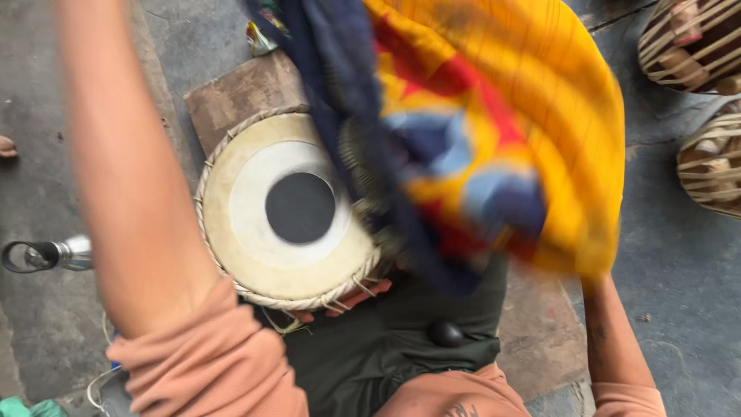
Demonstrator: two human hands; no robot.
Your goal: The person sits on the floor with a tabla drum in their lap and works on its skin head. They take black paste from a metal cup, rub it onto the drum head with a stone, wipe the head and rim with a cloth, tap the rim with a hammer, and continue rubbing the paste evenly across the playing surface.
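Close by, peach sleeves (208, 363) and a dark lap. The left arm (131, 170) rises out of frame, so I can't tell what that hand does. The right hand is hidden behind the yellow patterned cloth (502, 131), blurred above the drum (289, 212) on its wooden board (239, 93). The swinging cloth might snag the drum's lacing. More drums (695, 46) sit beyond.

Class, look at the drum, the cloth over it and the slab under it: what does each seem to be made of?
Drum: the head looks like matt, cream stretched skin with a black centre patch, rimmed by a braided cord, probably hide.
Cloth: thin woven fabric, yellow, red and blue, creased and motion-blurred.
Slab: seems to be worn brown wood or stone; it is hard to tell.
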